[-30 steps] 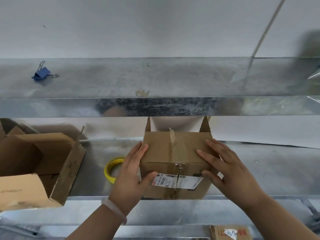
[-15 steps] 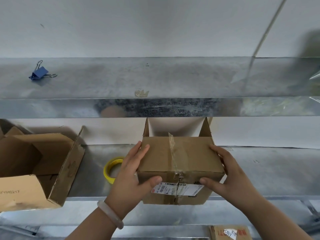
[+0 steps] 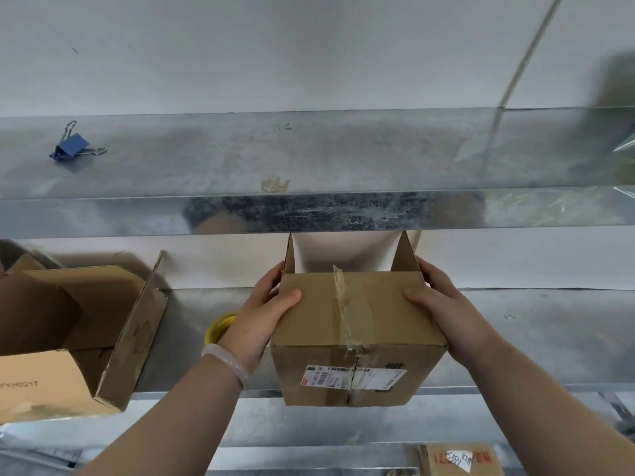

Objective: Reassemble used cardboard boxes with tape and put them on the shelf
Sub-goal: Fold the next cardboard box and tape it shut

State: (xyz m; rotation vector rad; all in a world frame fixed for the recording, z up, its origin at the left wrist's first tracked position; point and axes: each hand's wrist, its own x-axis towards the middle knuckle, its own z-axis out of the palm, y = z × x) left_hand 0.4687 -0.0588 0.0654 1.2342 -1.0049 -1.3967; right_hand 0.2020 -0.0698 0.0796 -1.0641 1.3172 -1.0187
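Here the left hand and right hand clamp the cardboard box by its sides, thumbs curled onto its taped top. The box is held at the front edge of the shelf, its far flaps standing up and its label facing the person. A yellow tape roll lies on the shelf behind the left hand, and an open box sits further left.
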